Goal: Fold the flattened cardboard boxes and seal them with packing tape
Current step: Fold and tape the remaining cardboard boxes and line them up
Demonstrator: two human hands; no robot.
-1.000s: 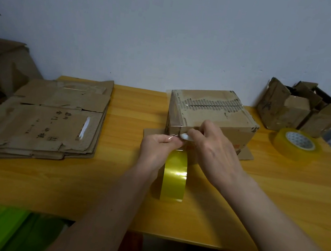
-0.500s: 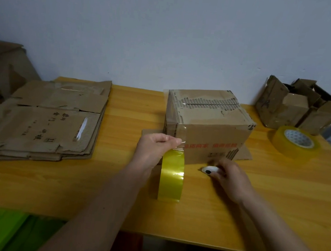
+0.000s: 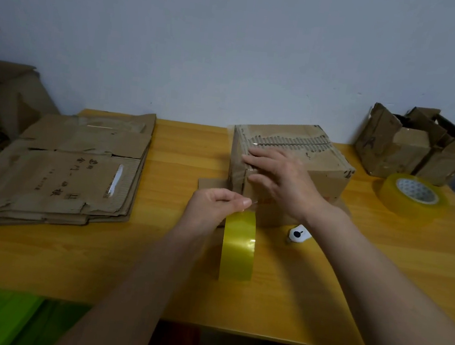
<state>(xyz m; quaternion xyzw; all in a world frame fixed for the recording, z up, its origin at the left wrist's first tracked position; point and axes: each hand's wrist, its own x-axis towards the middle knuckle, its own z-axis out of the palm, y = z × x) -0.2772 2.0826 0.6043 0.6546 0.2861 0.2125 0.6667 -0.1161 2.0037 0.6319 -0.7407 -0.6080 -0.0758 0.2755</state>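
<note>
The folded box (image 3: 292, 162) stands at the middle of the bench (image 3: 379, 274), and everything else is placed from it. The right hand (image 3: 284, 181) lies flat against its near-left corner, fingers straight, pressing tape down. Just below and left of that corner, the left hand (image 3: 216, 208) pinches the tape end, its grip narrow; the tape roll (image 3: 238, 247) stands on edge directly nearer the viewer. The strip's long axis runs up toward the box, so the right hand is nearer the seam. A small cutter (image 3: 298, 233) lies near the box's front edge; open bench lies beyond.
</note>
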